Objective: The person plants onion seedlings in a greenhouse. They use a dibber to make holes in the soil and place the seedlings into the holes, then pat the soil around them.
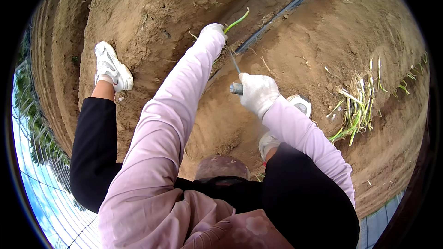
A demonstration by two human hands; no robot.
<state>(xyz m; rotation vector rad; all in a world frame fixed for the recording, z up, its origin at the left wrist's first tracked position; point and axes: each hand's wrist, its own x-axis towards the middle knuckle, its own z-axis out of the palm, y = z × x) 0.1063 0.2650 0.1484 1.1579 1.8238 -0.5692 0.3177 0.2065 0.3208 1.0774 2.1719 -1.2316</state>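
Observation:
My left hand, in a white glove, is low over the soil with its fingers mostly hidden by the hand and sleeve. A green onion-like stalk juts from its grip, up and to the right. My gloved right hand is wrapped around the grey, worn handle of a hand tool. The tool's thin metal shaft runs from that fist toward the ground beside my left hand; its working end cannot be made out.
A black drip-irrigation hose crosses the soil diagonally past both hands. Pulled onion-like plants lie heaped at right, with rooted shoots beyond. My white shoe stands at left. Beneath me is a low patterned seat.

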